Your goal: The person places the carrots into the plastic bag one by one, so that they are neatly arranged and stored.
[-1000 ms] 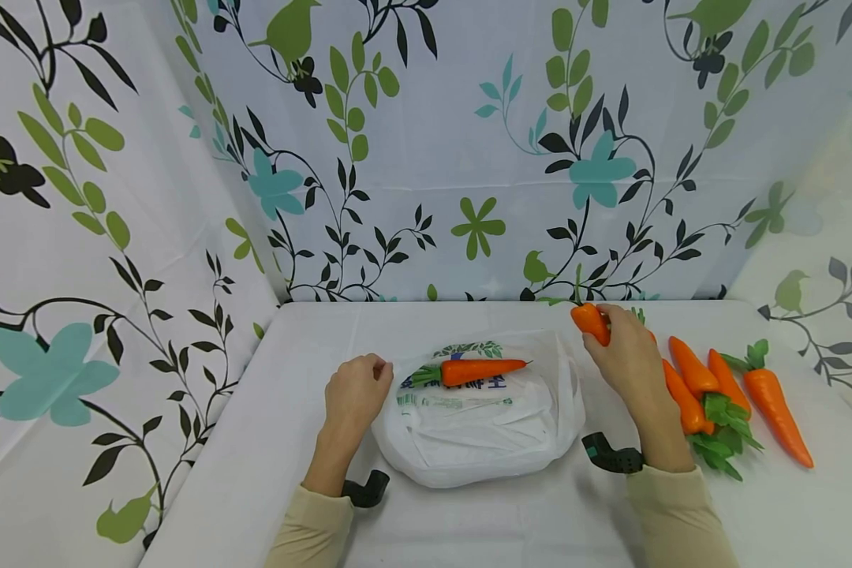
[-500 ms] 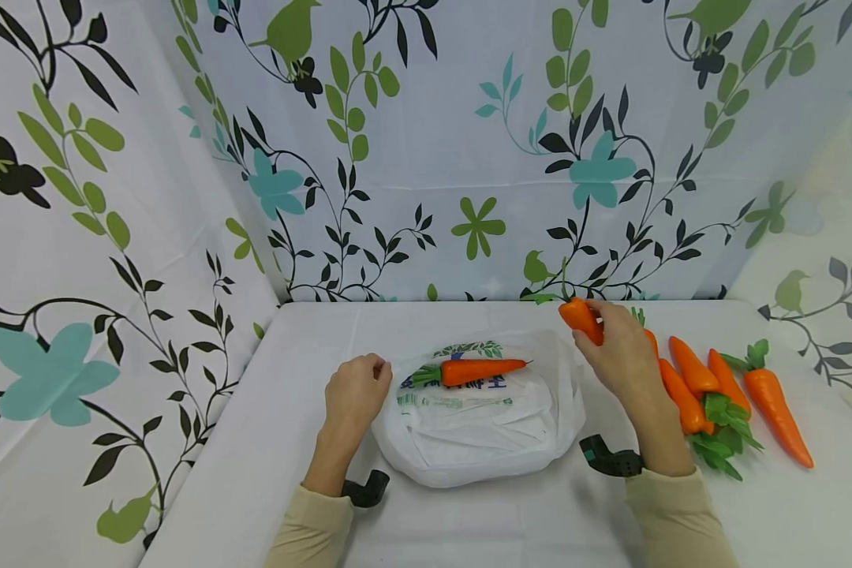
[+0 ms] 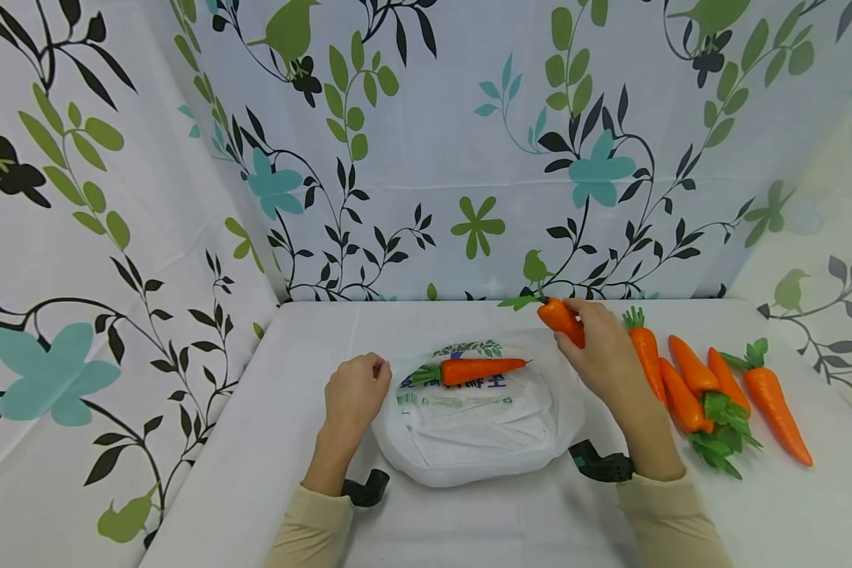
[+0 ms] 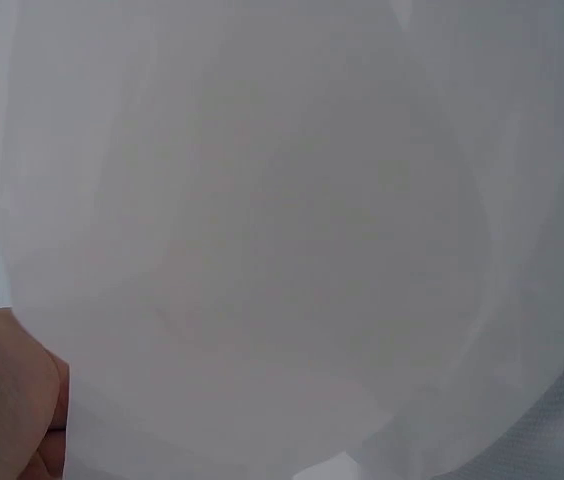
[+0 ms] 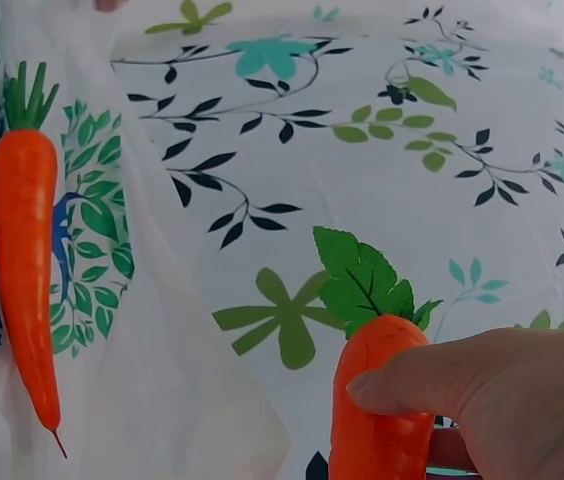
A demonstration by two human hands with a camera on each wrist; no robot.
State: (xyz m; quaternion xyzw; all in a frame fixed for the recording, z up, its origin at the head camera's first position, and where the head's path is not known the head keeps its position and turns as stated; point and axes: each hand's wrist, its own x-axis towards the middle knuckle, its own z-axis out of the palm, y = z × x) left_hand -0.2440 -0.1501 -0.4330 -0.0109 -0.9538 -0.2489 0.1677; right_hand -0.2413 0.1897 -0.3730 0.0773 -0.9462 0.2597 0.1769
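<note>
My right hand [image 3: 603,347] grips a carrot [image 3: 558,317] near its leafy top, over the far right corner of a white plastic bag [image 3: 476,442]. In the right wrist view the thumb lies across this carrot [image 5: 377,430], below its green leaves. Another carrot [image 3: 479,371] lies flat on the bag, leaves to the left, across the printed part. At the bag's left edge my left hand [image 3: 355,394] pinches the plastic with curled fingers. White plastic [image 4: 262,230] fills most of the left wrist view and hides part of those fingers.
Several carrots [image 3: 777,410] lie on the white table [image 3: 312,331] at the right, some with their leaves toward the front. A curtain [image 3: 412,158] patterned with leaves and birds hangs behind the table's far edge, with more of it at the left side.
My right hand has moved left with the carrot, from beside the carrot pile to the bag's far right corner. The left hand, the bag and the carrot on it have stayed put.
</note>
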